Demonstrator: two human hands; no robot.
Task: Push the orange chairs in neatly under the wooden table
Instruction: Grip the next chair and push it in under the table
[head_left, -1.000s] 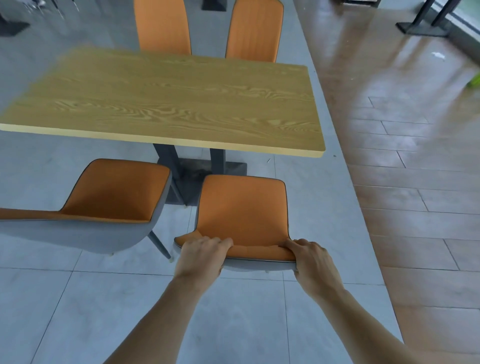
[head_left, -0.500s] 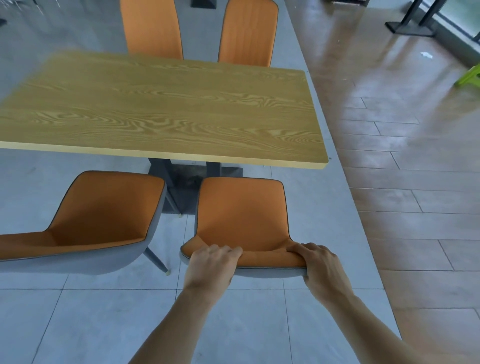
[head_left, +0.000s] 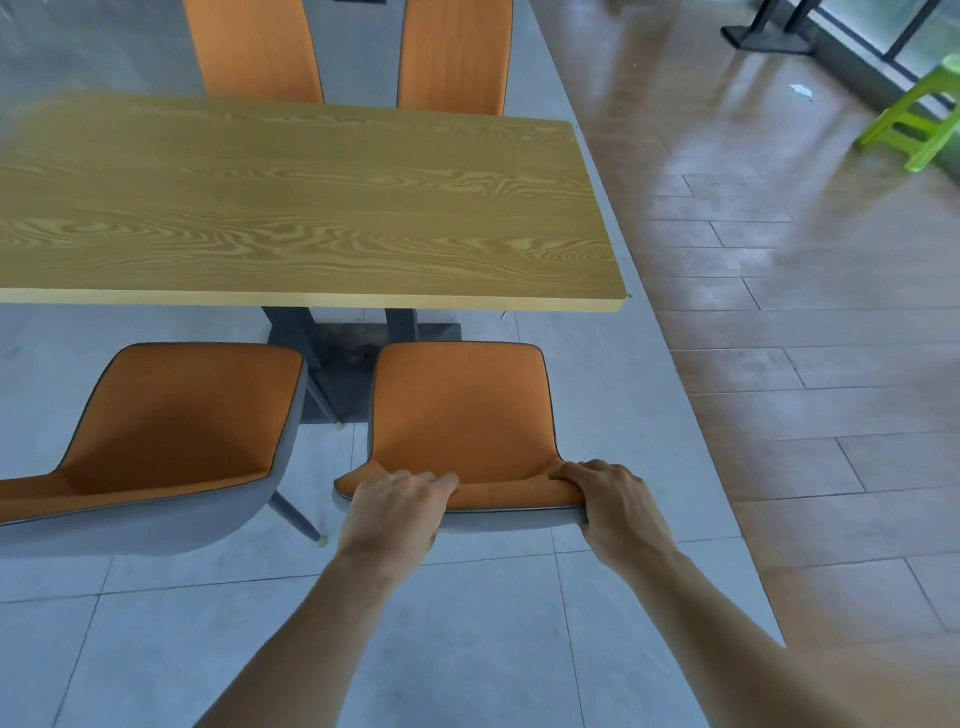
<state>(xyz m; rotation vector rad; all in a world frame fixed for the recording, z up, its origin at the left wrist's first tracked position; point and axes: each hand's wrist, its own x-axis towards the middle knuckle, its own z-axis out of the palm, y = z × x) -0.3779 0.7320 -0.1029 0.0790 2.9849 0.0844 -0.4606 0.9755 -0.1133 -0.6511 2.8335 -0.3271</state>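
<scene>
Grey floor tiles (head_left: 467, 649) fill the bottom of the view, with brown wood-look flooring (head_left: 805, 364) off to the right. Both bare hands are clamped on the top edge of the nearest orange chair (head_left: 462, 415): left hand (head_left: 395, 506) curled over the backrest near its left end, right hand (head_left: 618, 501) wrapped round the right corner. That chair sits just short of the wooden table (head_left: 311, 208), seat not under it yet. Second orange chair (head_left: 171, 431) stands beside it on the left, angled outward. Two more orange chairs (head_left: 452, 52) are tucked at the far side. Green stool (head_left: 919, 124) sits way back right.
</scene>
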